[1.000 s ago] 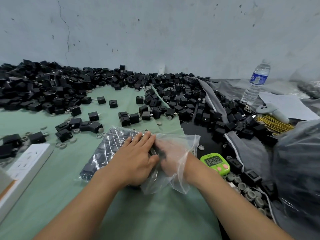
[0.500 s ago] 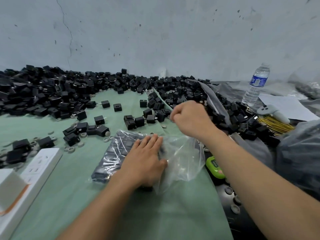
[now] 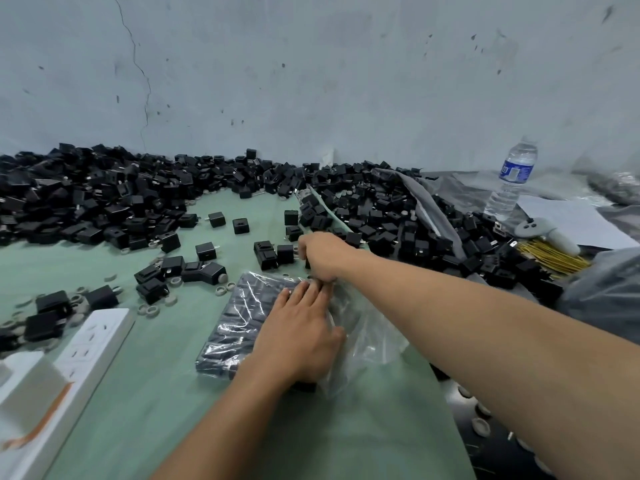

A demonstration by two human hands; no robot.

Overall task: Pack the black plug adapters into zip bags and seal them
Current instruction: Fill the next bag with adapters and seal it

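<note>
A clear zip bag (image 3: 367, 337) lies on the green mat (image 3: 166, 403), its left half filled with rows of black plug adapters (image 3: 239, 317). My left hand (image 3: 298, 337) presses flat on the packed adapters near the bag's mouth. My right hand (image 3: 323, 254) reaches over the bag's far edge with curled fingers and pinches a loose black adapter (image 3: 307, 263), which is mostly hidden under the fingers. More loose adapters (image 3: 265, 251) lie just left of that hand. A big heap of adapters (image 3: 104, 199) runs along the wall.
A white power strip (image 3: 86, 344) lies at the left front. Grey rings (image 3: 173, 282) are scattered on the mat. At the right stand a water bottle (image 3: 512, 178), a grey controller (image 3: 547, 233), gold twist ties (image 3: 550, 256) and papers (image 3: 571, 220).
My right hand came out of the bag, went up to the pile, and has now dropped left onto the loose adapters by the bag's far edge. The left hand stays pressed on the bag.
</note>
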